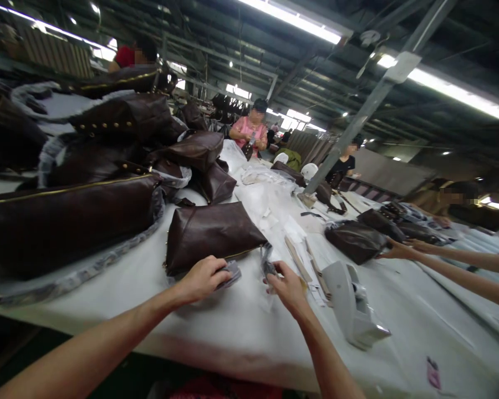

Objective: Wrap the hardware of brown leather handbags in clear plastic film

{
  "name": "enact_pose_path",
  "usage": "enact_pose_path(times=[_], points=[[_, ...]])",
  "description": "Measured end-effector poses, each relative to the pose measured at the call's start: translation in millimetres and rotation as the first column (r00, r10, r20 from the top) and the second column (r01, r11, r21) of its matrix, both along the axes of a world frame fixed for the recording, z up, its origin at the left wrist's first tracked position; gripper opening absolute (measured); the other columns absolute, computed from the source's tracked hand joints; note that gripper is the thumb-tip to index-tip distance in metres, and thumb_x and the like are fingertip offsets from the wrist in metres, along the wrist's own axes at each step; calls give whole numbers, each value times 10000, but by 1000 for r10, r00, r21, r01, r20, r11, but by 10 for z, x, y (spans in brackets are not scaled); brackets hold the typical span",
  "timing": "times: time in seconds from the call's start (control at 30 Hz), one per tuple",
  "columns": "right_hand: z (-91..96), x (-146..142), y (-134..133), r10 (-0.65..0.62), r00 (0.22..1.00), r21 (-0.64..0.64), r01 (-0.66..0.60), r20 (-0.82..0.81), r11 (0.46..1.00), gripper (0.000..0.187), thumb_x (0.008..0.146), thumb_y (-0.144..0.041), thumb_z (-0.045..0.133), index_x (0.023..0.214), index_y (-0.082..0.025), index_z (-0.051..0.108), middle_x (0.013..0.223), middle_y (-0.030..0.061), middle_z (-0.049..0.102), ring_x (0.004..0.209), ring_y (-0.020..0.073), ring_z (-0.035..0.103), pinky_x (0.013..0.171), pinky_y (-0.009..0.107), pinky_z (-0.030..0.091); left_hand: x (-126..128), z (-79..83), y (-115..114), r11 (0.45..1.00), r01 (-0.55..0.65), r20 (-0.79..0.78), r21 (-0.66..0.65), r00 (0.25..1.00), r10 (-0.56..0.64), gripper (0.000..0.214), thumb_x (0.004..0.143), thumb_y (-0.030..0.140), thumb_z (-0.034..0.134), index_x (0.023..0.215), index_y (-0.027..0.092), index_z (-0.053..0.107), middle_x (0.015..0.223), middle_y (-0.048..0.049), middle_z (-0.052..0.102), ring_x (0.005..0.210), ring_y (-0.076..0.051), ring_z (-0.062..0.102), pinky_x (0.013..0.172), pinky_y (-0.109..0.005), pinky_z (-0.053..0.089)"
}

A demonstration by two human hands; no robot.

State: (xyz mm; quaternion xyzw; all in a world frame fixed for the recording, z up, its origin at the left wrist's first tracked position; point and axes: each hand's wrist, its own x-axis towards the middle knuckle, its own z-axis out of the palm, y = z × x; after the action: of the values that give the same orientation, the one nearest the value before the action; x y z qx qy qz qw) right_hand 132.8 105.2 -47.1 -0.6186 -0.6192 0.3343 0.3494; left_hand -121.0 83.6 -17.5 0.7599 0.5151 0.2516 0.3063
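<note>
A dark brown leather handbag (212, 230) lies on its side on the white table, its zipper edge toward me. Against its near side, my left hand (205, 277) is closed around a grey, plastic-wrapped strap (232, 274). To the right, my right hand (286, 284) pinches another plastic-wrapped piece of strap (266, 256) near the bag's right corner. Whether the two wrapped pieces are one strap, I cannot tell. Clear wrap hangs below the right fingers.
Brown handbags (66, 221) are piled at left. A white tape dispenser (351, 305) and flat strips (303, 266) lie right of my hands. A co-worker's hands (399, 250) touch another bag (355, 239). A slanting post (349, 133) stands beyond; a pink object (433, 372) lies near the front.
</note>
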Motion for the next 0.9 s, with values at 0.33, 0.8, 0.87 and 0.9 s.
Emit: enact_pose_path(times=[0.33, 0.8, 0.87, 0.9], points=[[-226, -513, -701, 54, 998, 407, -59, 24, 911, 230, 880, -337, 514, 1008, -194, 640, 894, 56, 641, 757, 166, 592, 679, 286, 521, 52, -21, -124, 997, 68, -217, 27, 974, -60, 257, 874, 332, 483, 759, 177, 652, 795, -47, 632, 777, -187, 579, 676, -261, 385], [-451, -707, -1009, -55, 994, 663, -20, 92, 748, 314, 944, -228, 435, 1194, -200, 623, 1097, 126, 603, 1022, 225, 601, 864, 372, 527, 194, -158, -157, 987, 159, -45, 9, 986, -159, 254, 843, 320, 518, 689, 168, 650, 721, -40, 619, 713, -174, 552, 654, -248, 357], [-512, -700, -1023, -79, 991, 680, -14, 106, 733, 331, 946, -207, 429, 1227, -192, 604, 1212, 146, 585, 1122, 245, 578, 911, 396, 517, 194, -161, -170, 985, 170, -15, -4, 985, -170, 265, 845, 309, 511, 664, 164, 641, 692, -31, 607, 677, -159, 538, 631, -239, 349], [-541, -689, -1029, -87, 990, 681, -12, 110, 732, 339, 948, -199, 427, 1242, -186, 594, 1250, 151, 579, 1155, 250, 568, 931, 405, 510, 192, -163, -175, 984, 175, -3, -11, 985, -175, 268, 846, 305, 508, 661, 162, 640, 685, -27, 603, 666, -153, 532, 624, -236, 347]])
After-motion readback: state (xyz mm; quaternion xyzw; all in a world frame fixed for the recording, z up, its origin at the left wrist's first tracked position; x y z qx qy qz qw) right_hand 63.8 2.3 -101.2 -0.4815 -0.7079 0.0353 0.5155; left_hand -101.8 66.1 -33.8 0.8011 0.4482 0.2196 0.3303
